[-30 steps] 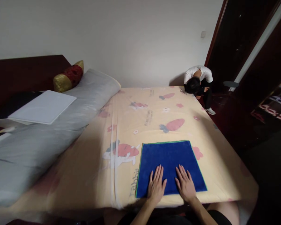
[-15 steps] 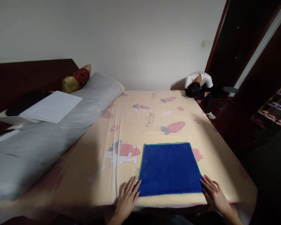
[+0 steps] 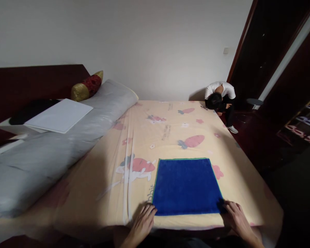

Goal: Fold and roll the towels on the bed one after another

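Note:
A blue cloth [image 3: 187, 186] with a thin green edge lies flat on the bed's near side. At its near left corner, my left hand [image 3: 144, 217] has its fingers curled and pressed together on the cloth's edge. My right hand [image 3: 235, 213] pinches the near right corner, where the cloth is slightly bunched and dark. The fingertips of both hands are partly hidden.
The bed [image 3: 113, 199] has a pale sheet with carrot and rabbit prints. To the left lie a grey rolled cover [image 3: 67, 151], a white board [image 3: 60, 115] and a red and gold bolster [image 3: 88, 86]. A person [image 3: 219, 96] sits bent over at the far right corner.
The fingers of both hands, earlier stretched out beside the cloth, have curled in on its near corners. The right corner has bunched a little.

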A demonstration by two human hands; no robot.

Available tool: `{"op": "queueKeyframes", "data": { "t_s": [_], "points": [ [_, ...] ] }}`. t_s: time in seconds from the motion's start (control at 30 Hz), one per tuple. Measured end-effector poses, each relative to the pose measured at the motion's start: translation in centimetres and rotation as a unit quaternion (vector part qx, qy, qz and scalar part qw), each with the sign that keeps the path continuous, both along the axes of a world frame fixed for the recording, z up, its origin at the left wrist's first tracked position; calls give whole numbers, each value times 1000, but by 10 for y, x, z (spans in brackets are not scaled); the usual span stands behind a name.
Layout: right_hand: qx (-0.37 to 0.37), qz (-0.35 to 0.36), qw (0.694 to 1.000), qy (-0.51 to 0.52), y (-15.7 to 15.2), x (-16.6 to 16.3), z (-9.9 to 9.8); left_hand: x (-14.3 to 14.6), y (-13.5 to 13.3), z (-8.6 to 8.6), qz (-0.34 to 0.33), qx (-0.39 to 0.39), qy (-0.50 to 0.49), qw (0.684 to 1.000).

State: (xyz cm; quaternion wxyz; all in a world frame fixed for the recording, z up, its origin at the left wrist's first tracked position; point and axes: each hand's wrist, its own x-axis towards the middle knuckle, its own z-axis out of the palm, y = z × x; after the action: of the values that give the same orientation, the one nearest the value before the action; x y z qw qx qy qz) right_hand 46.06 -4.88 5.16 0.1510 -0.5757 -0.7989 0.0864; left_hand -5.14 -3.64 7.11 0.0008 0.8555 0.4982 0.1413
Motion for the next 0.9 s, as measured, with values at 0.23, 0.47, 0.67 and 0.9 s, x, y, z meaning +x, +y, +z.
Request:
{"op": "queueKeyframes", "data": {
  "t_s": [0.23,0.47,0.67,0.9],
  "points": [
    [-16,-94,989,117,13,14,-6,1,24,15,84,-177,-206,959],
    [-62,-107,960,252,32,9,2,-11,43,-1,134,-257,-296,910],
    [-72,-143,965,209,42,9,-5,-8,51,-1,156,-239,-270,919],
    [-89,-144,977,133,45,6,-11,2,43,9,168,-210,-193,944]
  ]
}}
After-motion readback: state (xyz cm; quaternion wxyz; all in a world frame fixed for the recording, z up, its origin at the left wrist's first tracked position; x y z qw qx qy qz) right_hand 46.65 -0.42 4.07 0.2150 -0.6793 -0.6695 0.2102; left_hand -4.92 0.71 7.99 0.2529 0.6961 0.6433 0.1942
